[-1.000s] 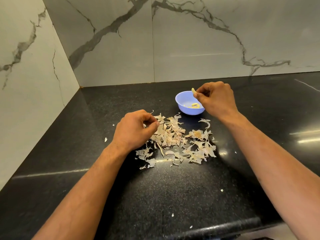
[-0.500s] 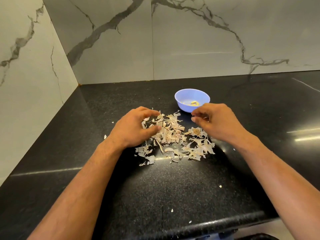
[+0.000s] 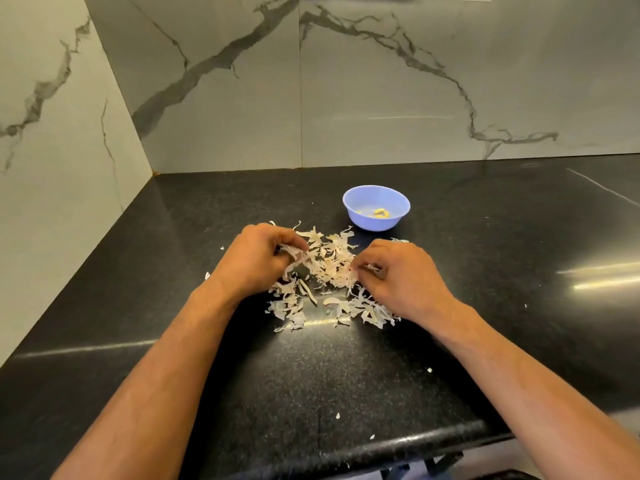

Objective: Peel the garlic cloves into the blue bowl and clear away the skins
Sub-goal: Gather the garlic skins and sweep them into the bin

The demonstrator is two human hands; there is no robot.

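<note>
Your left hand (image 3: 258,259) and right hand (image 3: 398,277) both curled their fingers into the garlic skins (image 3: 325,271) heaped on the counter (image 3: 173,306); peeled cloves (image 3: 379,213) lay in the blue bowl (image 3: 376,207) just behind.

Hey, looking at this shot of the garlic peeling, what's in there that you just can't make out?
- Head view: how many peeled cloves lie in the blue bowl; too small, and its near wall hides some.
- Whether any unpeeled clove lies under the pile of skins; the skins cover it.
- The left hand fingertips; curled into skins.
- What the right hand pinches; its fingers hide it.
</note>
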